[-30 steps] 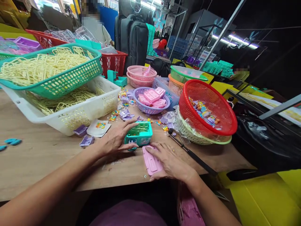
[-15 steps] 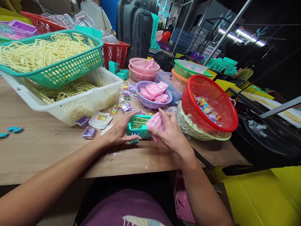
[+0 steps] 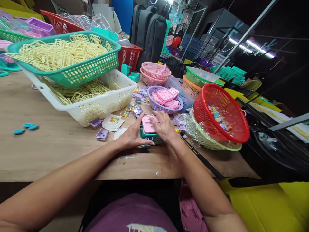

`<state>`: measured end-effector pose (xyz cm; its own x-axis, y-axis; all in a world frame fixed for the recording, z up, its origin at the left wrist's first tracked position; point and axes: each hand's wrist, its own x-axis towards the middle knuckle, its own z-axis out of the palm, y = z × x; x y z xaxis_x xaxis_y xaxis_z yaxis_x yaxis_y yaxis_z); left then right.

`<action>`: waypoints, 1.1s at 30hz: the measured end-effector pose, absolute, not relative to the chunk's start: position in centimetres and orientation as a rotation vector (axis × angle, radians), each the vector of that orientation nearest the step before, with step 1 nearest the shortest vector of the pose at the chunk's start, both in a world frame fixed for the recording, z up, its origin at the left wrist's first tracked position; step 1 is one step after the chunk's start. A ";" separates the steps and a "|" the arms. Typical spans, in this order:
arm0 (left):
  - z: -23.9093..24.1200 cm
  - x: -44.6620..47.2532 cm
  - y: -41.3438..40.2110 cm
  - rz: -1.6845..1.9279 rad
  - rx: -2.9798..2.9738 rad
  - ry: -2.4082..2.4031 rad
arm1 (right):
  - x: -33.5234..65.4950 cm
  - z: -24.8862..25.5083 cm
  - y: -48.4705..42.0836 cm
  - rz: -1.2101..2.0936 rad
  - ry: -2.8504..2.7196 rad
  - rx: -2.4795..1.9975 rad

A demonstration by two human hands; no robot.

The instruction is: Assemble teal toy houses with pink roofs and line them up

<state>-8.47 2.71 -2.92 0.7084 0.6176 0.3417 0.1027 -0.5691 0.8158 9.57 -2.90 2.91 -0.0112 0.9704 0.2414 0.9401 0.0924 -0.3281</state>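
A small teal box (image 3: 151,140) stands on the wooden table (image 3: 55,145) near its front edge. A pink lid (image 3: 147,124) lies on top of the box. My left hand (image 3: 133,136) grips the box's left side, fingers curled around it. My right hand (image 3: 165,127) lies flat on the lid and presses it down, fingers stretched over the pink plastic. Most of the box is hidden under my hands.
A white crate (image 3: 96,106) carries a teal basket of yellow clips (image 3: 72,64) at left. A purple basket of pink lids (image 3: 162,106) and a red basket (image 3: 220,112) stand behind the box, with purple parts scattered between. A black rod (image 3: 202,159) lies at right. A person sits at the back.
My right hand picked the pink lid up from the table, carried it over, and now presses it onto the teal box. My left hand has stayed on the box.
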 end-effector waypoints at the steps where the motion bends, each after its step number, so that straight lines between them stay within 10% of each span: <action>1: -2.9 -8.5 2.7 0.787 2.070 0.545 | 9.7 3.2 -3.3 0.151 -2.072 -1.813; 20: -1.8 -8.2 3.7 0.646 1.648 0.615 | 12.7 1.9 -4.2 0.346 -2.252 -1.507; 33: -2.1 -7.5 2.4 0.765 1.530 0.648 | 11.0 -1.6 -4.0 0.541 -1.422 -1.392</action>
<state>-7.51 2.41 -2.08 0.6232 0.7761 0.0968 -0.0323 -0.0981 0.9947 10.99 -3.99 -1.56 0.1989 0.9163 0.3477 0.4536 0.2284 -0.8614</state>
